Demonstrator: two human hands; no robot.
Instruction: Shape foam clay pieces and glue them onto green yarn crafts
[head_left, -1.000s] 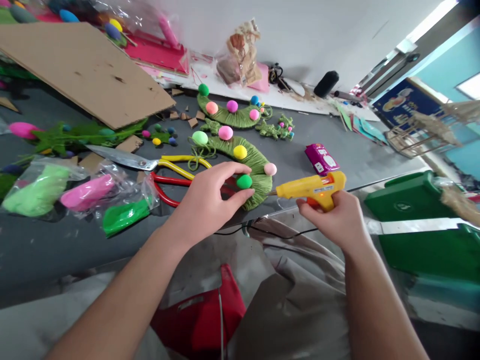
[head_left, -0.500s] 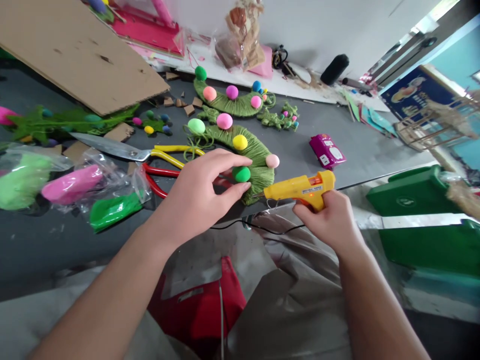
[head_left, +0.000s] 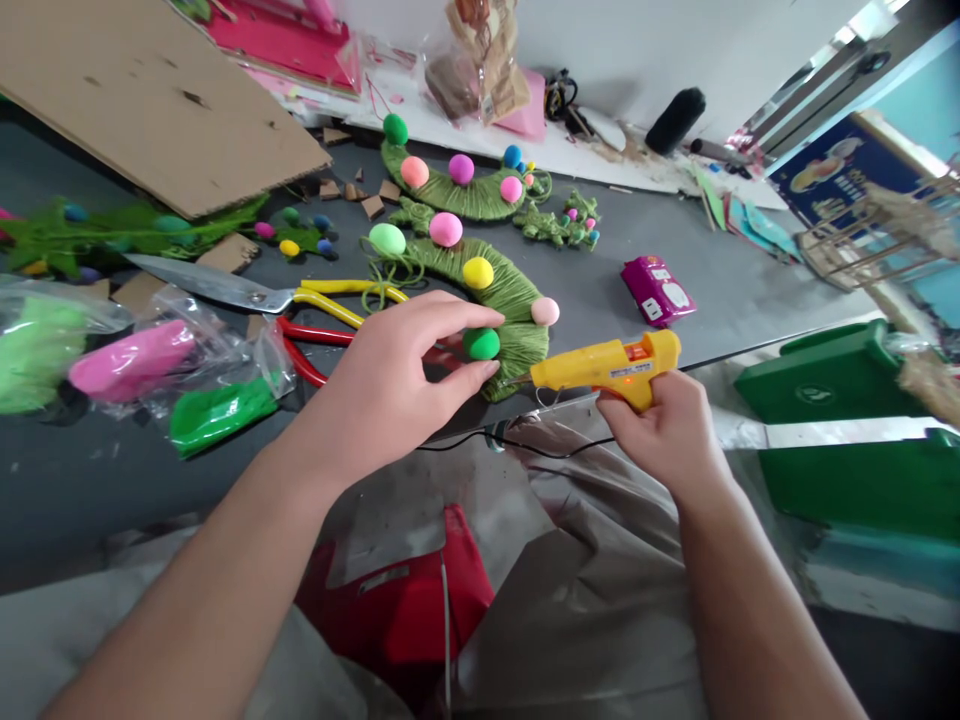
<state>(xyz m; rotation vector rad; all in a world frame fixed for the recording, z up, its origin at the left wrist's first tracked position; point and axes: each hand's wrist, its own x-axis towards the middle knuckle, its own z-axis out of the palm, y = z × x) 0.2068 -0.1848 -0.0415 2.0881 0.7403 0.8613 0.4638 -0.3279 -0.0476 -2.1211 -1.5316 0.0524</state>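
Note:
My left hand [head_left: 397, 375] curls its thumb and fingers around a dark green ball [head_left: 481, 344], above the inner side of a crescent wrapped in green yarn [head_left: 517, 285]. Its other fingers are partly hidden. Light green, pink, yellow and pale pink balls sit along that crescent. My right hand [head_left: 670, 425] grips a yellow hot glue gun [head_left: 604, 368] by its handle, nozzle pointing left at the crescent's lower end. Whether the tip touches the yarn I cannot tell. Behind lies a second yarn-wrapped crescent [head_left: 480, 195] with coloured balls.
Scissors [head_left: 277, 300] with red and yellow handles lie left of the crescent, near bagged green and pink material [head_left: 135, 360]. Cardboard [head_left: 150, 110] covers the back left. A purple packet [head_left: 658, 292] lies at right; green bins [head_left: 832, 375] stand beyond the table edge. A black cord [head_left: 555, 455] hangs in front.
The glue gun's nozzle has come left and down to the crescent's lower end. My left hand stays around the green ball, which sits slightly farther from the yellow one. The view has shifted.

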